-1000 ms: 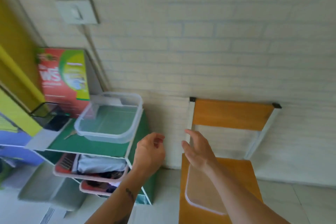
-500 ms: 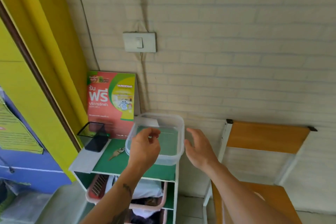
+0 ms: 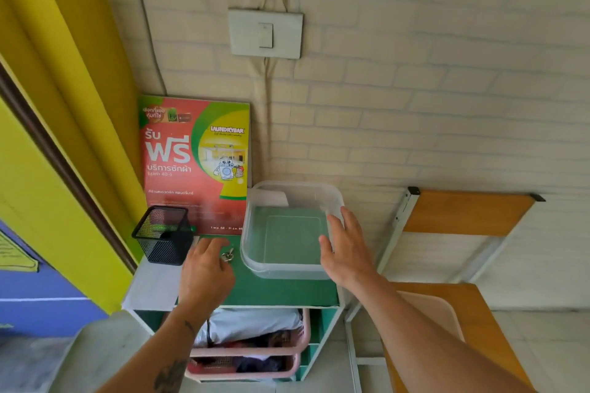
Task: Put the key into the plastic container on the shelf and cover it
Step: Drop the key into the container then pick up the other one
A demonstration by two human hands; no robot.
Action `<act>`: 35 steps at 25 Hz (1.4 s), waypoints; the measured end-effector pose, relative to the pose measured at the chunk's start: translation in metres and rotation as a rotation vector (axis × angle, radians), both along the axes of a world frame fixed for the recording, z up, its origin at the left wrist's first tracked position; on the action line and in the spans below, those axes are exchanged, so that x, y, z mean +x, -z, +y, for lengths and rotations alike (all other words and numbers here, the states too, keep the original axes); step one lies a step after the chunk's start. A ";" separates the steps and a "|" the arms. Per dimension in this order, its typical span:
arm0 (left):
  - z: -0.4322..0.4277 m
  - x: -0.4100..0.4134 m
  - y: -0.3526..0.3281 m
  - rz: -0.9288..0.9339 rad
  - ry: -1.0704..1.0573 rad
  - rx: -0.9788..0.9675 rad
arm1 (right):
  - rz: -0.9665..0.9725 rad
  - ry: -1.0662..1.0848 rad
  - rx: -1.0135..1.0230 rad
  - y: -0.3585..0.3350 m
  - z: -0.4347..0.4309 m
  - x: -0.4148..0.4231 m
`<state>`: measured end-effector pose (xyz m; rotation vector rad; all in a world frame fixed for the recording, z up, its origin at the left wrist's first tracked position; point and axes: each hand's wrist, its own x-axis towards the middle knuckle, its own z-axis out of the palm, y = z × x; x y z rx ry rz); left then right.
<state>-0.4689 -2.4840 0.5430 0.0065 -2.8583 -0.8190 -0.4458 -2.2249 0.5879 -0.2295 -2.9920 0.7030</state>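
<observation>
Clear plastic is the trouble here — the plastic container [image 3: 289, 230] sits open and empty on the green top of the shelf [image 3: 281, 292], light enough by the look of it that a nudge would send it sliding. The right hand [image 3: 346, 252] is spread open, fingers splayed over the container's right wall and seemingly just touching it, not gripping; if it presses sideways rather than steadying, I'd expect the tub to skate toward the near edge or bump the red poster [image 3: 194, 163] standing against the wall. The key [image 3: 227, 254] lies flat on the green top just left of the container, on its small ring, and the left hand [image 3: 204, 271] hangs over it with fingers loosely curled, holding nothing that I can see — the fingertips are right beside the key, but whether they touch it I cannot tell. A flat key on a smooth top is awkward to pinch; a clumsy scrape could flick it under the black mesh pen holder [image 3: 162, 234] or off the front edge into the pink baskets [image 3: 255, 348] below. The lid seems to be the pale sheet on the wooden chair [image 3: 447, 313] to the right, though I'm not sure, so the covering will mean a reach away from the shelf with the container unguarded.
</observation>
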 end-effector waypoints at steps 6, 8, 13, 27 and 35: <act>-0.008 -0.013 0.020 -0.066 0.104 -0.190 | -0.030 -0.004 0.147 0.014 -0.004 -0.008; -0.007 -0.016 0.021 -0.048 0.100 -0.170 | -0.031 -0.003 0.193 0.017 -0.003 -0.009; -0.007 -0.019 0.024 -0.041 0.138 -0.154 | -0.013 -0.013 0.247 0.019 -0.004 -0.009; -0.010 -0.029 0.019 -0.003 0.054 0.154 | -0.034 0.045 0.243 0.015 -0.008 -0.008; 0.019 -0.045 -0.055 0.015 -0.040 0.481 | -0.026 0.051 0.224 0.016 -0.009 -0.008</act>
